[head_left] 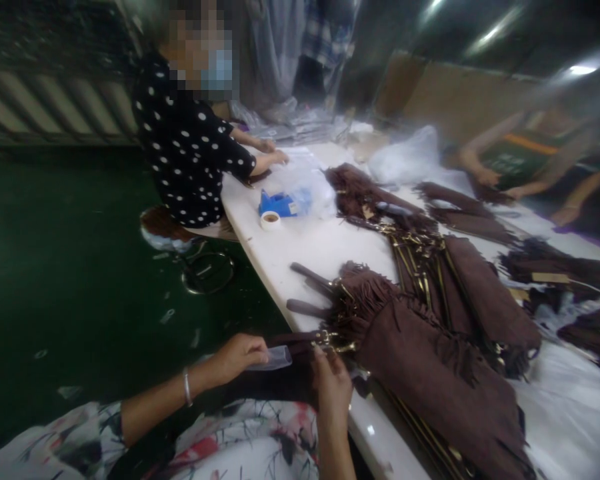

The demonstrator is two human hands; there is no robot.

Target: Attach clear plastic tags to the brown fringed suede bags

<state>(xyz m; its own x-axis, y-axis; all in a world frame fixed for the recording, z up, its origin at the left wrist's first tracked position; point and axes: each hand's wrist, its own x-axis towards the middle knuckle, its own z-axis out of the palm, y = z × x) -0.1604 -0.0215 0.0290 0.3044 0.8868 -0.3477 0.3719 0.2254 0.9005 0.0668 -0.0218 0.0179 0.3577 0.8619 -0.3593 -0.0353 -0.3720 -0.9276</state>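
My left hand [235, 360] pinches a small clear plastic sleeve [279, 358] over my lap, just past the table edge. Beside it a brown strap [295, 338] runs out from a pile of fringed brown bags. My right hand [333, 380] has its fingertips closed at the gold metal clasp [325, 338] on that strap. The nearest brown bag [430, 373] lies on the pile to the right, its fringe and gold hardware towards my hands. Part of the strap is hidden behind the plastic sleeve.
More brown bags lie across the white table [265, 260]. A blue tape dispenser [277, 202] and a roll of tape [270, 220] stand near its left edge. A person in a dotted top [185, 147] sits beyond a stool [167, 230]. Other people work at the right.
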